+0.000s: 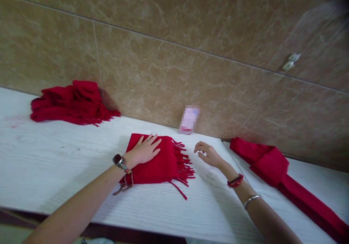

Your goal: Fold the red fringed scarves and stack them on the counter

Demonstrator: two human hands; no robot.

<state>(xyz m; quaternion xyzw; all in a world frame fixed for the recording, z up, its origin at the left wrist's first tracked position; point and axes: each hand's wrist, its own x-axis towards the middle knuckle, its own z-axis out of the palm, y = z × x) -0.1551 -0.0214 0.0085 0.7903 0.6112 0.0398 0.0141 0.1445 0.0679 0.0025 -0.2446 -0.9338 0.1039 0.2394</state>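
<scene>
- Two hands work over a white worktop [54, 164] set against a brown marbled wall [174, 73].
- Left hand [144, 150] lies flat, fingers spread, pressing on a folded red scarf [160, 166] — palm down, gripping nothing. A watch [119, 161] sits on that wrist.
- Folded scarf lies near the worktop's middle, close to the wall, its fringe [184, 164] trailing off the right side toward the right hand.
- Right hand [208, 154] hovers just right of the fringe, fingers loosely curled and empty; whether it touches the worktop I cannot tell. Its wrist carries a red band [236, 181] and, further up the arm, a silver bangle [251, 199].
- One heap of red scarves [71, 104] rests at the far left against the wall — well apart from both hands.
- Another long red scarf [275, 167] stretches along the right side, bunched near the wall and running off toward the lower right corner.
- Against the wall, between the two hands and behind them, stands a small pink item [188, 120], blurred beyond telling.
- High on the wall at right sits a small white fitting [290, 61].
</scene>
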